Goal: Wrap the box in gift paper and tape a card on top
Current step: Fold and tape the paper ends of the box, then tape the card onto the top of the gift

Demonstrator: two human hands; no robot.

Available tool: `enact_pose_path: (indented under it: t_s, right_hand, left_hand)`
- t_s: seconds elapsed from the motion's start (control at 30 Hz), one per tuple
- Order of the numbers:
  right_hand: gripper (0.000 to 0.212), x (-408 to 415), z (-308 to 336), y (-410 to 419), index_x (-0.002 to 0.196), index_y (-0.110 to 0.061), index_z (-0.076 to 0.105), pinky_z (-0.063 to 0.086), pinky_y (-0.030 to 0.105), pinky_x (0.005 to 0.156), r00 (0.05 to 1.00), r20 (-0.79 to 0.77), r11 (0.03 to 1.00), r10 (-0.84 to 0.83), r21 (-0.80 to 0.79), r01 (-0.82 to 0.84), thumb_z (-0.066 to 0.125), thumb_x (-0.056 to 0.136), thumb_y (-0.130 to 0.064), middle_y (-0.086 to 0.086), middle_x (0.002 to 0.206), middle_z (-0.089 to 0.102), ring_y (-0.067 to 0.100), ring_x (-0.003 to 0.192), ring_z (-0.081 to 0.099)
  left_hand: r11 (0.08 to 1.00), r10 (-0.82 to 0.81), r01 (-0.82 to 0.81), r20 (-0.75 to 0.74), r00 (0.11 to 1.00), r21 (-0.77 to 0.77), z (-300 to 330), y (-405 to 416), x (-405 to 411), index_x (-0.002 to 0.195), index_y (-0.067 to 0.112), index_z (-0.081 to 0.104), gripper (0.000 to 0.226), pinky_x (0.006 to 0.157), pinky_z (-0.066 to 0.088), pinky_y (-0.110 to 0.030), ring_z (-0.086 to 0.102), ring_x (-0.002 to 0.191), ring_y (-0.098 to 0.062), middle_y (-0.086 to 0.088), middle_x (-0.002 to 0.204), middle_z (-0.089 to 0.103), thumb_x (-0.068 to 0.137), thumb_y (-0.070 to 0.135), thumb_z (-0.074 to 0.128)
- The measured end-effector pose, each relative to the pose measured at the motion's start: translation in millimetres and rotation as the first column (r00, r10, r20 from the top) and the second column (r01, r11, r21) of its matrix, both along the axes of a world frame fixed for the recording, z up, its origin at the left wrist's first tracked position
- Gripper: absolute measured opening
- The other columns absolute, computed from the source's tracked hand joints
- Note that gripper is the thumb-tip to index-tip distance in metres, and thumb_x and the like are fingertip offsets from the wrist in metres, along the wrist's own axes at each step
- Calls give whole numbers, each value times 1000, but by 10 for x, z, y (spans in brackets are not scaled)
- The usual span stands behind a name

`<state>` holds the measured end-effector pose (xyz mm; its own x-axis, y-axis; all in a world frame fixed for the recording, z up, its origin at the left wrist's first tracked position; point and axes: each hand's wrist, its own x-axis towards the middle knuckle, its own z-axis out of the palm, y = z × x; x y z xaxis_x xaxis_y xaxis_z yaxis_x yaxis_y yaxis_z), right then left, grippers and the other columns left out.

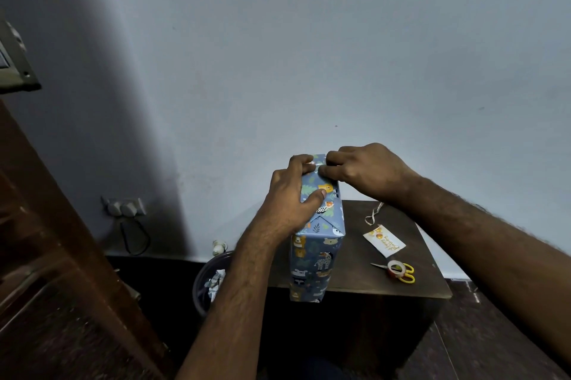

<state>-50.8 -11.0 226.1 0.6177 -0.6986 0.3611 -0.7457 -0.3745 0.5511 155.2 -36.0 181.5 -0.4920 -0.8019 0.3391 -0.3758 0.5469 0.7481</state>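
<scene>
Both hands on the wrapped box (316,251), upright at frame center on the table (364,268): I see left hand (292,194) gripping its top, right hand (364,171) pinching the top fold. Card (384,240) lies lower right.

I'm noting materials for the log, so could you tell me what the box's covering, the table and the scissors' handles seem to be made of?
Box covering: printed paper, slightly glossy, creased into sharp folds. Table: dark wood or wood laminate, matt with faint grain; which one is unclear. Scissors handles: yellow, smooth, likely plastic.

Blue animal-print wrapped box (315,256) upright; card (384,244) beside
</scene>
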Motion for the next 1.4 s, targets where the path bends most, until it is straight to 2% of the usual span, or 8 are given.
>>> enact_pose_path:
  t_s: [0.13,0.23,0.5,0.67,0.83,1.03,1.27,1.4]
  right_hand:
    - [32,-12,28,-5,104,-14,69,25,25,39,997,-68,999,45,10,-44,77,77,-1,3,83,56,24,69,59]
    - [35,-17,25,-4,108,-15,70,24,25,40,997,-56,998,50,26,-49,77,77,0,2,83,56,25,68,58]
    - [49,-96,-135,109,126,-20,66,25,26,44,989,150,999,-15,41,9,71,81,0,2,96,62,26,78,63]
    - [45,-75,-181,177,114,-20,70,25,25,46,969,232,995,-85,61,73,35,88,-13,0,98,67,26,74,66]
    - [29,-33,-206,110,113,-21,65,52,41,62,823,540,980,-174,177,91,50,96,-2,-2,103,69,30,87,67]
    - [52,87,-295,159,136,-32,61,47,35,58,851,489,975,-190,196,106,53,95,-1,-2,127,56,24,100,63]
    - [49,91,-376,143,111,-11,74,57,43,82,704,689,981,-173,181,64,48,80,16,5,120,72,32,103,70]
    - [33,152,-439,284,123,-14,67,58,42,89,358,885,948,-298,317,7,48,99,-2,4,119,71,21,108,68]
  left_hand:
    - [997,25,-21,45,999,-78,-8,14,5,136,26,45,44,97,37,-27,33,127,-9,9,132,52,97,26,64]
    - [986,61,-40,128,990,-164,3,19,3,139,22,52,41,100,36,-28,33,130,-13,5,140,53,99,29,61]
    - [959,100,-22,265,959,-282,39,17,-12,142,19,54,43,106,42,-37,37,135,-17,5,150,49,102,36,55]
    - [959,98,-21,263,960,-282,49,74,-82,134,18,55,37,100,45,-39,39,131,-17,5,143,53,101,35,55]
    - [968,125,-64,243,962,-244,55,54,-79,127,17,55,31,94,44,-35,41,126,-17,2,136,56,101,34,57]
    - [981,119,-82,207,971,-178,43,35,-26,133,17,54,36,97,43,-36,40,130,-18,1,137,56,100,32,58]
    - [984,122,-104,123,985,-144,2,6,-63,124,14,61,29,96,38,-29,42,133,-19,0,140,57,98,28,62]
    - [988,125,-127,-28,992,-83,-80,62,-73,127,14,64,30,104,35,-23,43,138,-16,5,147,53,98,22,65]
